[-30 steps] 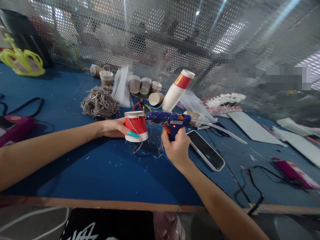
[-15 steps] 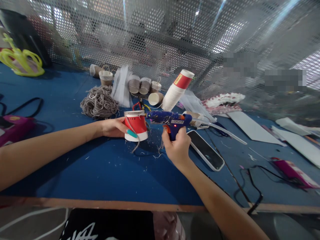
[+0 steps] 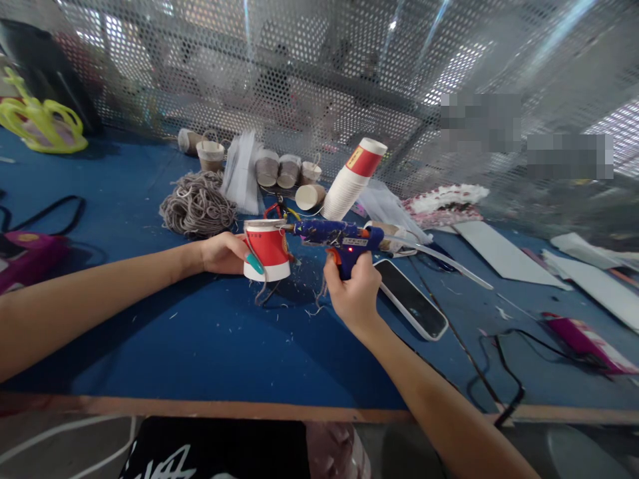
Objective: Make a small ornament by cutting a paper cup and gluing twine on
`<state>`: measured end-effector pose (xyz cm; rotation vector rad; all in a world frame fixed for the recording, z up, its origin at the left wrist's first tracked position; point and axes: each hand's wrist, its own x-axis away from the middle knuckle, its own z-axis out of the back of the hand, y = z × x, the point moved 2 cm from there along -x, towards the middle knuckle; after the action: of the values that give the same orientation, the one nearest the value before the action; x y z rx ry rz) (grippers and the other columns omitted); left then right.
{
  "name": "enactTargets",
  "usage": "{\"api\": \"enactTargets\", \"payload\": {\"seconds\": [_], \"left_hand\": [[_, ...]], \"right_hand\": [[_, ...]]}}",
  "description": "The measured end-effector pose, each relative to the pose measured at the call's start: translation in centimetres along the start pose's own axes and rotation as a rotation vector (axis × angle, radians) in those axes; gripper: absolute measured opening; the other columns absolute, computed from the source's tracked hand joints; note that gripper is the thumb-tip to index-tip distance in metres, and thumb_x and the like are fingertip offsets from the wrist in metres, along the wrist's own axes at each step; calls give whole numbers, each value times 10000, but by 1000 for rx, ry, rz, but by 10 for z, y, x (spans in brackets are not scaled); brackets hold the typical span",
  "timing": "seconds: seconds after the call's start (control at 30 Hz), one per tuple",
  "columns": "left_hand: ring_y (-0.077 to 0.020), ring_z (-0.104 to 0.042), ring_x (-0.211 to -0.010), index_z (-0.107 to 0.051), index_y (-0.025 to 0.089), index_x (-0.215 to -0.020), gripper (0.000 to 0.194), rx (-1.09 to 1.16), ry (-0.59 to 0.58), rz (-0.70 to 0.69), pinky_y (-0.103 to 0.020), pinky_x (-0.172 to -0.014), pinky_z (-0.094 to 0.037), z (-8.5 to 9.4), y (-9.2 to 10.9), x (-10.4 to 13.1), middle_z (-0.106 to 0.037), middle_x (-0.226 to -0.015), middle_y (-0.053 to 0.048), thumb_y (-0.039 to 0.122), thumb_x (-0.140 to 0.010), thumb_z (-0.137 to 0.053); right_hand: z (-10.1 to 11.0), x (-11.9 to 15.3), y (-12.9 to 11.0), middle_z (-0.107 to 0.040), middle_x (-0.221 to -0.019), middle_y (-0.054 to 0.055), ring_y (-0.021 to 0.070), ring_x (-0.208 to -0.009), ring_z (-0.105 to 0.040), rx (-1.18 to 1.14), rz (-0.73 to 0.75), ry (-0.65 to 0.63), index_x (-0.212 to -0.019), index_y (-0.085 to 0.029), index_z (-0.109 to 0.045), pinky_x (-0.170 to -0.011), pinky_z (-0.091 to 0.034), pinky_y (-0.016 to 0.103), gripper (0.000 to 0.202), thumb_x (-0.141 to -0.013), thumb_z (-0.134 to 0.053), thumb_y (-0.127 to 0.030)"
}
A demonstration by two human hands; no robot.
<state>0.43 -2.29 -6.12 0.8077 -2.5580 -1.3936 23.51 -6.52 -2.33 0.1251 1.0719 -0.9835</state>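
My left hand [image 3: 227, 254] grips a red and white paper cup [image 3: 272, 246], which is upside down, its thumb with a teal nail across the cup's side. Grey cord [image 3: 260, 293] hangs by the cup's lower edge, and a band of cord runs round its upper end. A blue glue gun [image 3: 332, 233] is in my right hand [image 3: 353, 289], a finger at its orange trigger. Its nozzle is at the cup's upper right edge; whether it touches is unclear. A clear glue stick [image 3: 449, 263] sticks out of the gun's back.
Behind the cup are a grey cord bundle [image 3: 198, 205], small cord-wrapped cups [image 3: 268, 167] and a leaning cup stack [image 3: 352, 179]. A phone [image 3: 412, 299] lies right of my right hand. White boards [image 3: 509, 256] and a magenta item [image 3: 589, 342] are further right; a mesh screen [image 3: 299, 80] stands behind.
The cup in my left hand has shifted slightly left and turned a little, and the cord's loose end has swung down and left. My right hand and the glue gun have barely moved.
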Motion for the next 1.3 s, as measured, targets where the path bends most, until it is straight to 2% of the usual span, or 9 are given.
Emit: {"api": "enactTargets", "payload": {"seconds": [0.27, 0.6, 0.83, 1.03, 1.17, 1.3], "left_hand": [[-262, -668, -1077, -589, 176, -1203, 611, 11, 29, 32, -397, -933, -514, 0, 2, 2, -734, -1137, -80, 176, -598, -670], [-293, -644, -1116, -563, 169, -1212, 658, -15, 91, 53, -431, -958, -486, 4, 2, 3, -713, -1164, -88, 181, -559, -641], [-255, -658, -1085, -564, 88, -1203, 605, 52, 37, 26, -411, -960, -469, -3, 4, 4, -721, -1171, -102, 137, -602, -622], [-267, -668, -1080, -618, 143, -1155, 580, 41, 35, 29, -423, -954, -487, -3, 4, 3, -732, -1154, -91, 181, -577, -648], [-301, -649, -1118, -641, 172, -1155, 583, 0, 27, 29, -451, -985, -479, 0, 4, 2, -723, -1165, -87, 231, -576, -677], [-265, -655, -1095, -643, 165, -1166, 561, -15, 94, -42, -408, -1010, -463, 2, 3, 0, -725, -1149, -83, 243, -618, -734]], "right_hand": [[1, -1, 1, -594, -611, -21, 153, -479, -556, 12, -25, 7, -865, -244, -462, -464, -463, 303, 109, -832, -551, -297], [1, -1, 3, -636, -661, 5, 184, -536, -602, 12, -57, -14, -895, -240, -477, -512, -494, 329, 111, -838, -538, -314], [0, -1, 4, -656, -688, 23, 203, -567, -629, 16, -73, -32, -899, -237, -467, -529, -498, 338, 118, -846, -522, -328], [1, -2, 4, -641, -670, 19, 203, -564, -622, 30, -102, -30, -885, -241, -462, -532, -494, 341, 130, -839, -511, -353], [0, -4, 6, -637, -687, 22, 209, -586, -619, 33, -200, -76, -911, -232, -479, -570, -508, 365, 177, -822, -523, -378], [-6, -7, 26, -607, -650, 16, 204, -589, -609, 32, -441, -130, -864, -219, -488, -574, -507, 365, 351, -778, -633, -527]]}}
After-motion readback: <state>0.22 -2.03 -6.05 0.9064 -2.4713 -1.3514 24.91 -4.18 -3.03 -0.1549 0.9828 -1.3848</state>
